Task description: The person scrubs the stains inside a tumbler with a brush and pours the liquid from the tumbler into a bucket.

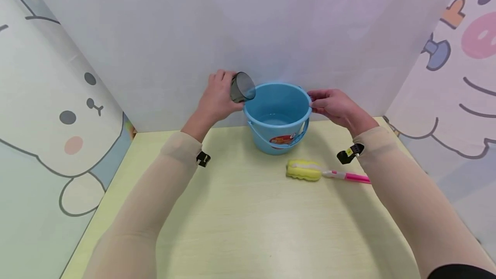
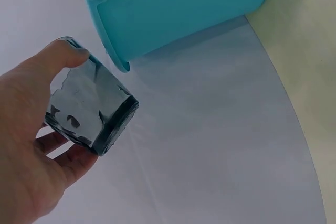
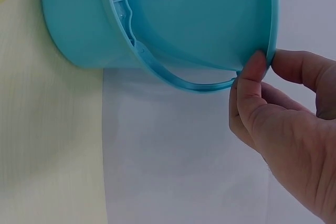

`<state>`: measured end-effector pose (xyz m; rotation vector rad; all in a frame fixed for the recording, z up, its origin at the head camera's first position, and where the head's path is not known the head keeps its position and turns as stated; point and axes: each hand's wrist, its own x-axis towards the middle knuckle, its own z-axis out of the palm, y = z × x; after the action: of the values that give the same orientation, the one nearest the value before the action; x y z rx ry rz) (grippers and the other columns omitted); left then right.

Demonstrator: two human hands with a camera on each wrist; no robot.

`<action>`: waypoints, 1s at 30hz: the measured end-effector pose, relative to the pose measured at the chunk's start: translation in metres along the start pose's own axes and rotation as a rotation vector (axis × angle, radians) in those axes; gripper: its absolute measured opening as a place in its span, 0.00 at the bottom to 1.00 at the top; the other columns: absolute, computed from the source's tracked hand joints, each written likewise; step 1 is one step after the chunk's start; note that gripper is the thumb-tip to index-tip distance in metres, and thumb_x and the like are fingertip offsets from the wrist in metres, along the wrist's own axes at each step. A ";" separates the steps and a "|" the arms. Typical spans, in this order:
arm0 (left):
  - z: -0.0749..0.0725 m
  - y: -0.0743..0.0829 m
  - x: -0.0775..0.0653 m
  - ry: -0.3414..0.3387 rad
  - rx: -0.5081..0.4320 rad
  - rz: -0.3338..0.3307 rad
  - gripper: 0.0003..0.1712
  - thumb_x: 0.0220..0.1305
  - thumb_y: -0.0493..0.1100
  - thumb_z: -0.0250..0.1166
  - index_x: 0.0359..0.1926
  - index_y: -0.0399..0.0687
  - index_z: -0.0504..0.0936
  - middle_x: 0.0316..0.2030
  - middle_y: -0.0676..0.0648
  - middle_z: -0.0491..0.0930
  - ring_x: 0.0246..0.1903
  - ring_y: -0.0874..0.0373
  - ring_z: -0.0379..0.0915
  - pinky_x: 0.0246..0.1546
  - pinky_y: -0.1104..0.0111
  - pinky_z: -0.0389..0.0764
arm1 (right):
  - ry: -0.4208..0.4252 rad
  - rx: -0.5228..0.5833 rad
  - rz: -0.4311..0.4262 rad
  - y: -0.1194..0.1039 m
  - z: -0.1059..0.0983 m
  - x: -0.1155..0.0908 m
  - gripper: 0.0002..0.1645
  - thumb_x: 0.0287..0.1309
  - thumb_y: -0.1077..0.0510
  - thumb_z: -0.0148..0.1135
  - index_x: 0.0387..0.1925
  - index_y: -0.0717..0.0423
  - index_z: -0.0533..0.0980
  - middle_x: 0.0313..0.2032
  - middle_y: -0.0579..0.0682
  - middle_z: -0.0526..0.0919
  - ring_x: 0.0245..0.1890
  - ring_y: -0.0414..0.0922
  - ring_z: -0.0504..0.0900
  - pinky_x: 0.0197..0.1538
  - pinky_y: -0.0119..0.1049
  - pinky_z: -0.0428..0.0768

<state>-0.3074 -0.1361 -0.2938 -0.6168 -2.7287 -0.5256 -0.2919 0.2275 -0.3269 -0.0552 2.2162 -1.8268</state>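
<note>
Hands: left (image 1: 219, 97) grips glass (image 1: 242, 88), right (image 1: 334, 106) pinches bucket (image 1: 277, 98); yellow sponge brush (image 1: 304, 170) near bucket.

Smoky-grey see-thru cup (image 1: 242, 87), dk. at base. Lt.-blue round plastic bucket (image 1: 277, 98), its curved plastic bail (image 3: 184, 84) same blue; label (image 1: 282, 139) mostly red. Yellow oblong sponge head (image 1: 304, 173) has a whitish streak; slim plastic handle (image 1: 355, 178) is white & hot pink. Flat tabletop (image 1: 252, 218): pale yellow, faint wood grain. Smooth back wall (image 1: 240, 25) plain whitish w/ lilac tint. L cartoon panel (image 1: 46, 106): white face, grey outlines, pink cheek; R cartoon panel (image 1: 438, 102) incl. pink snout. Long sleeves (image 1: 151, 197) plain beige.
</note>
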 end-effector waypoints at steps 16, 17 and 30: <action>0.002 0.012 0.006 0.005 0.199 0.116 0.51 0.58 0.53 0.81 0.74 0.39 0.66 0.63 0.38 0.68 0.61 0.39 0.60 0.59 0.54 0.75 | 0.002 -0.006 0.002 -0.001 0.001 0.000 0.31 0.80 0.66 0.54 0.79 0.63 0.62 0.73 0.64 0.68 0.69 0.65 0.70 0.52 0.29 0.85; 0.002 0.013 0.006 0.005 0.209 0.120 0.51 0.59 0.53 0.81 0.74 0.39 0.66 0.62 0.37 0.68 0.61 0.39 0.60 0.59 0.54 0.75 | 0.001 -0.006 0.001 -0.001 0.001 0.000 0.32 0.80 0.66 0.54 0.79 0.63 0.62 0.73 0.64 0.68 0.69 0.64 0.70 0.53 0.30 0.85; 0.005 0.016 0.007 0.044 0.313 0.196 0.48 0.58 0.54 0.81 0.71 0.40 0.67 0.59 0.37 0.69 0.57 0.39 0.62 0.53 0.54 0.78 | 0.000 -0.004 -0.003 -0.001 0.003 0.000 0.31 0.80 0.66 0.54 0.79 0.63 0.63 0.72 0.63 0.69 0.68 0.63 0.72 0.53 0.30 0.85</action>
<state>-0.3074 -0.1185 -0.2914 -0.7645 -2.5943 -0.0614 -0.2917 0.2246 -0.3264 -0.0596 2.2212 -1.8236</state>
